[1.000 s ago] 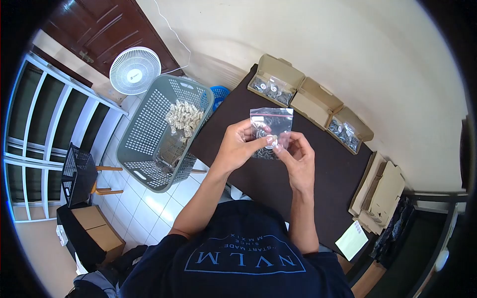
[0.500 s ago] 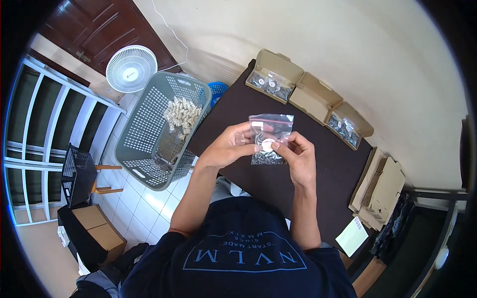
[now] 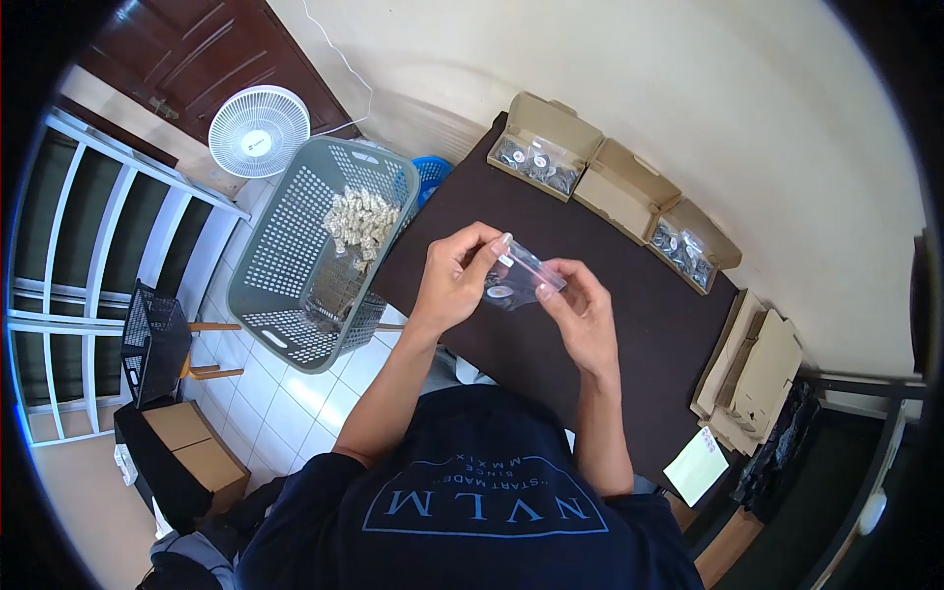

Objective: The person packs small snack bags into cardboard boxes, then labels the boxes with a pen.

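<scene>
Above the dark table, my two hands hold a clear zip bag [image 3: 513, 279] with a round white label and small dark pieces inside. My left hand [image 3: 459, 273] pinches the top edge at one corner between thumb and fingers. At the opposite corner, my right hand [image 3: 582, 303] pinches the same edge, its thumb against the plastic. The bag hangs tilted, its zip strip running between my hands. Whether the zip is sealed cannot be made out.
Along the table's [image 3: 629, 324] far edge stand open cardboard boxes, a left box [image 3: 536, 187] and a right box [image 3: 703, 280] holding similar bags. Flat cardboard [image 3: 762, 379] and a pale green paper [image 3: 696, 467] lie to the right. A grey basket [image 3: 264, 236] stands left, beside a fan [image 3: 258, 133].
The bag has been tipped from facing me upright to a slant. My hands have shifted from its middle to its zip edge, my left hand turning upward.
</scene>
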Demonstrator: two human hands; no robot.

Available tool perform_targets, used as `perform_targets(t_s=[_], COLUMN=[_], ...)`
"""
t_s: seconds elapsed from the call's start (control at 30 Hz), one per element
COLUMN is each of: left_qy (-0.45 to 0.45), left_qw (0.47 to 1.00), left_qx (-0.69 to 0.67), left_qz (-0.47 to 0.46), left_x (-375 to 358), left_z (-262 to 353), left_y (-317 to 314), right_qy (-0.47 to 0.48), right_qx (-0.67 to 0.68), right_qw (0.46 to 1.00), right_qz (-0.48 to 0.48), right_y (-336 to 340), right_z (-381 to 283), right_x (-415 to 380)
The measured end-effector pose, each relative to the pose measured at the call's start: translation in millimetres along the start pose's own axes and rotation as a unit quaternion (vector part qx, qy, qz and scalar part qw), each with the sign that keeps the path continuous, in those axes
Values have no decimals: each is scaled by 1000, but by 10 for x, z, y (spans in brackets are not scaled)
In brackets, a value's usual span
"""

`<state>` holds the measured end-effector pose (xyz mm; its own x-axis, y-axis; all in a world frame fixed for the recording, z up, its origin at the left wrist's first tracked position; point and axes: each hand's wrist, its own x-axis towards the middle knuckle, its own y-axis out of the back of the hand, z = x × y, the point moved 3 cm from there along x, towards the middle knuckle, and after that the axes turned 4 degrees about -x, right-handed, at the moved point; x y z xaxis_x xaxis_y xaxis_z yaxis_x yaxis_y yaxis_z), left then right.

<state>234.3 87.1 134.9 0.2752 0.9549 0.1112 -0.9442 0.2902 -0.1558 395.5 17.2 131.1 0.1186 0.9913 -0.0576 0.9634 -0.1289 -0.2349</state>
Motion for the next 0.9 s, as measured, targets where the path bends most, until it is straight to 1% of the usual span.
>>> perform_targets(t_s=[0.03,0.07,0.1,0.13,0.17,0.23,0.3,0.33,0.37,0.43,0.47,0.53,0.63,0.7,0.8,0.83,0.9], left_qy=[-9,-18,-16,-43,-70,-66,-59,-41,-57,-62,-60,-44,-23,-28,-30,-22,-13], left_qw=[998,994,994,988,981,981,976,976,976,984,985,980,982,983,978,979,980], left_qx=[47,94,94,125,154,153,201,208,205,164,162,184,166,150,173,166,160], left_qz=[-27,-54,-56,-77,-99,-102,-62,-56,-44,16,12,59,92,100,110,114,120], left_x=[-17,-35,-45,-53,-58,-91,-121,-144,-167,-223,-250,-285,-312,-297,-281,-269,-275], left_z=[24,36,28,30,33,63,31,28,-41,-204,-277,-336,-346,-348,-320,-343,-369], left_y=[0,-5,-3,-19,-41,-65,-5,12,60,119,142,225,237,244,251,269,302], right_qy=[-1,21,43,66,44,70,94,91,91,115,112,112,118,114,61,62,26], right_qx=[0,-94,-187,-191,-202,-245,-271,-278,-262,-264,-266,-269,-284,-290,-306,-303,-309], right_qw=[1000,995,981,978,976,965,955,954,957,955,955,953,948,946,946,946,947], right_qz=[2,-18,-37,-47,-64,-56,-69,-71,-78,-70,-67,-83,-81,-86,-86,-93,-87], right_y=[13,5,-7,-54,-100,-158,-237,-285,-312,-386,-391,-430,-443,-428,-430,-441,-435], right_z=[-24,-78,-111,-84,-83,-37,-37,-67,25,113,153,214,239,262,177,165,177], right_x=[34,62,89,121,135,168,192,193,206,221,219,218,172,148,94,77,32])
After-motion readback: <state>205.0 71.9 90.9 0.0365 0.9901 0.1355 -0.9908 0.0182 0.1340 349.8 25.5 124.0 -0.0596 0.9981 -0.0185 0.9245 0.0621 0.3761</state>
